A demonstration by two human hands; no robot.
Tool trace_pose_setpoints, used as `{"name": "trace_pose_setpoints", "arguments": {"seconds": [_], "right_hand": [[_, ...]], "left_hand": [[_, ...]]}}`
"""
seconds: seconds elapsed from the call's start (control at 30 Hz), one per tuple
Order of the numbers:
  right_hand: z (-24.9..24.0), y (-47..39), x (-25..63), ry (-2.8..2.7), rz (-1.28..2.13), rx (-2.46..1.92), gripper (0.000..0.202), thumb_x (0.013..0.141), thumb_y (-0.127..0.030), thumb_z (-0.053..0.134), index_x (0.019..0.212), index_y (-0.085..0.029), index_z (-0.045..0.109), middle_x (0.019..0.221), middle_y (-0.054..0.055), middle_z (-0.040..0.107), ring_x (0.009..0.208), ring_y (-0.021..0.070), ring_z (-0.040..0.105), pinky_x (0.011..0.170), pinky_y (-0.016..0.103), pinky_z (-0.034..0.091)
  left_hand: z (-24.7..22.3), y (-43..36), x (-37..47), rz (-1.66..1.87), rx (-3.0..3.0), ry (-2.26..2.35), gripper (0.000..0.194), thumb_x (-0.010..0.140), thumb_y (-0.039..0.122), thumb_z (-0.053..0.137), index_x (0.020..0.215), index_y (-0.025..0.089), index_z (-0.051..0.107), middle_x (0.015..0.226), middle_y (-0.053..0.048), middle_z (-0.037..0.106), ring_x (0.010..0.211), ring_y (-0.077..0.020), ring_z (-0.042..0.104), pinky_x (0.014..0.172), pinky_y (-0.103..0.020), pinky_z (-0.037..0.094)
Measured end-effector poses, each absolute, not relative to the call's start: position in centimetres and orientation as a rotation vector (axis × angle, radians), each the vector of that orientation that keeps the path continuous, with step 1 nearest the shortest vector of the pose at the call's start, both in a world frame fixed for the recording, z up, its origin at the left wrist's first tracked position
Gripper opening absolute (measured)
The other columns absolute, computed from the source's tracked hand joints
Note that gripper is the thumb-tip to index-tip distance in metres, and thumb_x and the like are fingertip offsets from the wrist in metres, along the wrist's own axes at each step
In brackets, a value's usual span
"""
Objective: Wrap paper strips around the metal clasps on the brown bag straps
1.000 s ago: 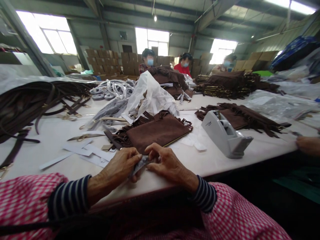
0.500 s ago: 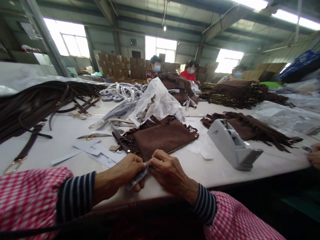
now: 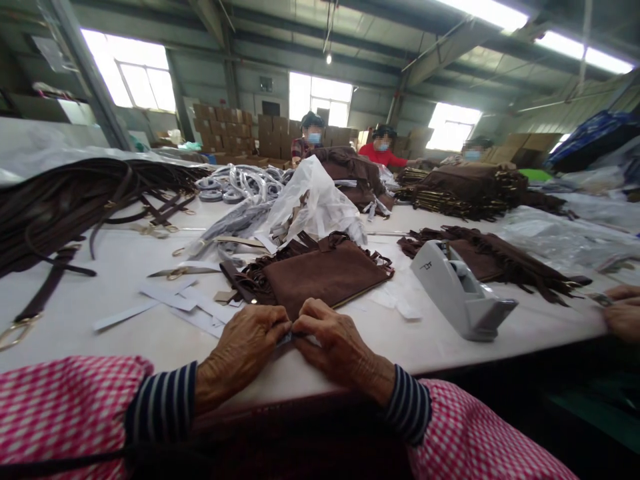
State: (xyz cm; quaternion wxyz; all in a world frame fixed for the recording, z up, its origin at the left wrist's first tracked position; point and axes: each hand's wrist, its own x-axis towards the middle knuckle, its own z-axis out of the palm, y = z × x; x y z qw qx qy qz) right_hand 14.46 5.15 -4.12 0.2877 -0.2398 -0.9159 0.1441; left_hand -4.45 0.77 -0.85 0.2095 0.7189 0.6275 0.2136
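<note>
My left hand (image 3: 245,343) and my right hand (image 3: 337,343) meet at the table's near edge, fingers closed in a pinch. Between their fingertips is a small greyish strip (image 3: 284,341) with a plastic-like shine, mostly covered by the fingers. I cannot make out its exact kind. Just beyond my fingertips lies a dark brown fringed bag (image 3: 325,270), flat, with a zipper along its near edge. White paper strips (image 3: 173,297) are scattered to the left of it, close to my left hand.
A grey tape dispenser (image 3: 457,293) stands right of the bag, before another fringed brown piece (image 3: 480,260). Dark straps (image 3: 65,200) heap at left near scissors (image 3: 185,272). A plastic bag (image 3: 313,200) sits behind. Another person's hand (image 3: 623,310) is at far right; co-workers sit across.
My left hand has turned over the greyish strip, which now shows much less. Both hands stay together. The view has shifted slightly, and the other person's hand at right reaches further in.
</note>
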Motion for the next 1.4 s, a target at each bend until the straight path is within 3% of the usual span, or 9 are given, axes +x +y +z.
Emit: {"name": "trace_pose_setpoints", "arguments": {"seconds": [0.17, 0.33, 0.5, 0.6, 0.73, 0.83, 0.97, 1.13, 1.4], "right_hand": [[-3.9, 5.0, 14.4, -2.428, 0.392, -0.671, 0.005, 0.087, -0.015, 0.068, 0.091, -0.017, 0.067, 0.097, 0.005, 0.062, 0.09, 0.0163, 0.06, 0.078, 0.025, 0.046], [-3.9, 5.2, 14.3, -2.39, 0.348, -0.726, 0.008, 0.084, -0.01, 0.069, 0.084, -0.017, 0.066, 0.087, 0.003, 0.062, 0.08, 0.0154, 0.059, 0.07, 0.024, 0.043], [-3.8, 5.5, 14.4, -2.402, 0.352, -0.629, 0.018, 0.087, -0.007, 0.061, 0.1, -0.019, 0.063, 0.09, 0.001, 0.061, 0.083, 0.0148, 0.057, 0.071, 0.023, 0.041], [-4.0, 5.6, 14.4, -2.463, 0.223, -0.589, 0.011, 0.089, -0.009, 0.058, 0.084, -0.019, 0.062, 0.085, 0.001, 0.056, 0.077, 0.0139, 0.053, 0.066, 0.024, 0.038], [-4.4, 5.4, 14.4, -2.504, 0.001, -0.576, 0.016, 0.089, -0.01, 0.055, 0.076, -0.017, 0.058, 0.085, 0.004, 0.058, 0.076, 0.0154, 0.051, 0.064, 0.026, 0.036], [-4.5, 5.2, 14.4, -2.51, -0.101, -0.569, 0.015, 0.088, -0.009, 0.053, 0.077, -0.018, 0.059, 0.085, 0.005, 0.059, 0.075, 0.0167, 0.05, 0.062, 0.028, 0.034], [-4.5, 5.1, 14.5, -2.495, -0.101, -0.534, 0.019, 0.093, -0.012, 0.05, 0.076, -0.018, 0.059, 0.083, 0.004, 0.059, 0.074, 0.0164, 0.05, 0.062, 0.029, 0.035], [-4.6, 4.9, 14.6, -2.437, -0.089, -0.509, 0.021, 0.096, -0.013, 0.047, 0.078, -0.017, 0.059, 0.081, 0.005, 0.058, 0.074, 0.0165, 0.05, 0.063, 0.029, 0.036], [-4.7, 4.5, 14.4, -2.492, -0.212, -0.649, 0.011, 0.089, -0.018, 0.057, 0.078, -0.019, 0.058, 0.084, 0.003, 0.058, 0.076, 0.0163, 0.053, 0.059, 0.028, 0.037]], "left_hand": [[-1.4, -0.2, -4.7, 0.506, 2.229, 1.683, 0.03, 0.099, 0.028, 0.039, 0.079, 0.019, 0.059, 0.077, -0.003, 0.063, 0.071, -0.019, 0.057, 0.067, -0.03, 0.039], [-0.4, -0.6, -5.1, 0.132, 2.64, 1.454, 0.033, 0.082, -0.003, 0.034, 0.089, 0.016, 0.061, 0.09, -0.008, 0.065, 0.076, -0.0204, 0.058, 0.068, -0.031, 0.044], [1.1, -0.6, -5.2, 0.021, 2.954, 1.226, 0.039, 0.08, -0.005, 0.041, 0.107, 0.016, 0.059, 0.104, -0.009, 0.067, 0.088, -0.0217, 0.061, 0.076, -0.031, 0.048], [0.9, -0.8, -5.2, -0.014, 3.06, 1.215, 0.032, 0.083, -0.003, 0.042, 0.102, 0.016, 0.06, 0.098, -0.008, 0.067, 0.081, -0.0218, 0.06, 0.07, -0.031, 0.048], [-1.0, -2.4, -5.5, 0.24, 3.142, 1.214, 0.017, 0.087, 0.005, 0.048, 0.089, 0.017, 0.059, 0.082, -0.006, 0.063, 0.066, -0.0215, 0.056, 0.058, -0.032, 0.042], [-1.9, -4.1, -6.5, 0.583, 3.122, 1.091, 0.026, 0.094, 0.008, 0.042, 0.076, 0.02, 0.055, 0.067, -0.001, 0.055, 0.053, -0.0161, 0.048, 0.05, -0.03, 0.033], [-0.2, -3.9, -7.9, 0.884, 2.601, 1.434, 0.019, 0.1, 0.027, 0.048, 0.09, 0.022, 0.064, 0.07, 0.003, 0.061, 0.058, -0.0122, 0.056, 0.057, -0.025, 0.037], [1.2, 0.1, -6.9, 0.675, 1.498, 1.518, 0.049, 0.089, 0.063, 0.054, 0.077, 0.017, 0.066, 0.067, -0.002, 0.067, 0.057, -0.0167, 0.061, 0.051, -0.023, 0.04], [-3.7, 1.5, -5.4, 0.55, 1.041, 1.252, 0.05, 0.064, 0.062, 0.076, 0.053, 0.016, 0.06, 0.043, -0.002, 0.057, 0.034, -0.0093, 0.046, 0.037, -0.018, 0.032]]}}
